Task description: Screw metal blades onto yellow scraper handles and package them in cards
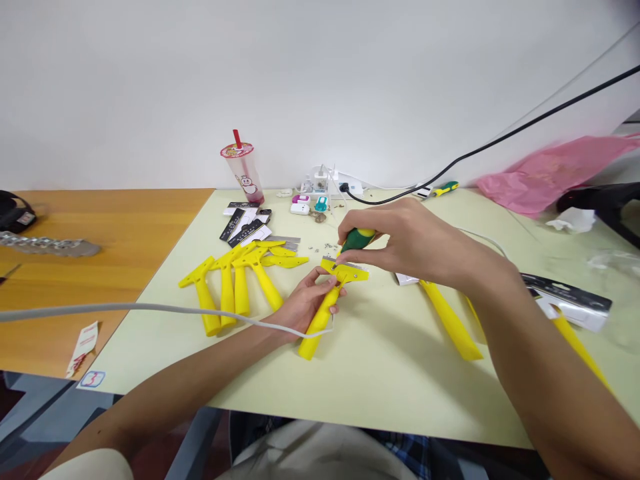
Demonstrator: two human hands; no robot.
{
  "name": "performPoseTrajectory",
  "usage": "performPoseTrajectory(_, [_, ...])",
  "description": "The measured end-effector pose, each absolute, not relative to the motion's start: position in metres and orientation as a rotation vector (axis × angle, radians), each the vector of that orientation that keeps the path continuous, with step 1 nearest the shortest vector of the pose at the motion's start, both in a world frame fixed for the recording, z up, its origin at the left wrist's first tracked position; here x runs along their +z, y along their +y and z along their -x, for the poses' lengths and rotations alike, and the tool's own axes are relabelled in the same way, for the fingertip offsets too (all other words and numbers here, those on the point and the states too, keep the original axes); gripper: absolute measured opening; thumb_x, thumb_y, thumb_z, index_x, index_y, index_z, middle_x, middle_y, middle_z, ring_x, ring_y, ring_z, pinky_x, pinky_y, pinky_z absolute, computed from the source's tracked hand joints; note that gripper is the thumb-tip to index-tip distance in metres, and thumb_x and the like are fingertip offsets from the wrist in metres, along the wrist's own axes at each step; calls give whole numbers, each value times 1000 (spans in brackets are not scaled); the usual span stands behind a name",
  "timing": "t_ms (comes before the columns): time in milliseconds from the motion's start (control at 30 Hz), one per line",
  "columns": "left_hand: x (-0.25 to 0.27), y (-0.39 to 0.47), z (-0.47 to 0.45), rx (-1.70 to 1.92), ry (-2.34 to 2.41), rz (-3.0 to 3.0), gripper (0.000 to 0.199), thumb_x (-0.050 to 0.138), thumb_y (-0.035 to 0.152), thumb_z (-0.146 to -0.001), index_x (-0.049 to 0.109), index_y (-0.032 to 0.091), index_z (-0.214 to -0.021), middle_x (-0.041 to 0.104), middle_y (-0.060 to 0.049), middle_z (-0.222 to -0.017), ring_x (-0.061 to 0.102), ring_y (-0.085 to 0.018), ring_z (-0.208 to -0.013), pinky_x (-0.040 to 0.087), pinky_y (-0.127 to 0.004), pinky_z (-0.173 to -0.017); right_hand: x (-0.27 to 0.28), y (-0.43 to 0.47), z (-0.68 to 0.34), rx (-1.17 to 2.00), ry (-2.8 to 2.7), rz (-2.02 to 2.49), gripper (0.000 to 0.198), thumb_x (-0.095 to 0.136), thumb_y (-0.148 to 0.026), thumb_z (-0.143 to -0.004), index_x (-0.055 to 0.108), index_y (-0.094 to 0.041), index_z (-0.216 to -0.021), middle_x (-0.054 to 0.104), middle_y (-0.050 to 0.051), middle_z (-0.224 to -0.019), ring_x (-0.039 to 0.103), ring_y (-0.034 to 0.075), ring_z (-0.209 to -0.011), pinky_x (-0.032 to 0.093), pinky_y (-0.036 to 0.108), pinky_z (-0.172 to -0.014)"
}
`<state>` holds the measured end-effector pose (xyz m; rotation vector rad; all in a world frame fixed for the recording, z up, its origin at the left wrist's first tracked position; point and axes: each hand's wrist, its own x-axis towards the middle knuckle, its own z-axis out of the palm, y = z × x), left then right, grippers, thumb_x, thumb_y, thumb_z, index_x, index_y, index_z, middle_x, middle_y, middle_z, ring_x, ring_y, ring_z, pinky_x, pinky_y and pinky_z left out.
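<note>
My left hand [314, 298] is closed round the neck of a yellow scraper [320, 325], which lies tilted with its head pointing away from me. Two screws show on that head, and a strip of metal blade edges its far side. My right hand [387, 240] grips a green and yellow screwdriver [357, 241] from above, its tip at the left screw of the head. Left of my hands lie several yellow scraper handles [227, 293] and loose yellow head plates [285, 261]. Metal blades [287, 243] rest just behind them, and small screws [327, 247] are scattered beyond the scraper head.
A drink cup [244, 173] with a red straw stands at the back, behind black-and-white packets [245, 227]. A power strip [330, 183] sits against the wall. More yellow scrapers [453, 323] lie under my right arm. A white cable [165, 307] crosses in front of my left forearm.
</note>
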<state>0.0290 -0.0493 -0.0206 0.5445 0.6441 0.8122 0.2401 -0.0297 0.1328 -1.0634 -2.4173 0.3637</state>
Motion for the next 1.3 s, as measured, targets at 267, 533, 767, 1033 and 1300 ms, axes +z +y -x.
performPoseTrajectory(267, [-22,-49,-29,805,638,-544,48,96,29,-80,61,23,-112,67,-4,-111,70,-14,-91,49,-19,-55,134,-33,-239,348,-2477,1009,9,76,-34,-98,73,-25,-97,77,-1,-87,62,17,-68,38,30,-66])
performPoseTrajectory(533, [-26,-48,-29,813,633,-530,43,95,28,-82,62,22,-109,67,-4,-111,71,-14,-94,49,-18,-55,131,-36,-228,161,-2596,1024,13,70,-32,-103,66,-22,-96,72,4,-90,59,18,-72,31,31,-64])
performPoseTrajectory(767, [-27,-48,-28,830,641,-521,46,95,28,-81,62,24,-114,67,-1,-103,71,-14,-90,52,-21,-58,127,-43,-212,138,-2623,1070,13,54,-33,-110,59,-21,-113,71,10,-118,57,18,-75,31,31,-64])
performPoseTrajectory(1033, [-32,-47,-26,834,604,-518,46,94,26,-83,64,25,-117,69,1,-101,69,-11,-81,52,-20,-58,130,-46,-217,343,-2641,1029,20,52,-19,-101,56,-19,-121,74,11,-119,59,19,-76,38,33,-70])
performPoseTrajectory(1300, [-28,-48,-27,830,622,-499,45,94,24,-82,62,24,-113,66,0,-104,71,-13,-90,51,-21,-57,126,-39,-218,285,-2615,1003,14,54,-25,-107,59,-21,-120,76,10,-115,62,20,-79,37,32,-71])
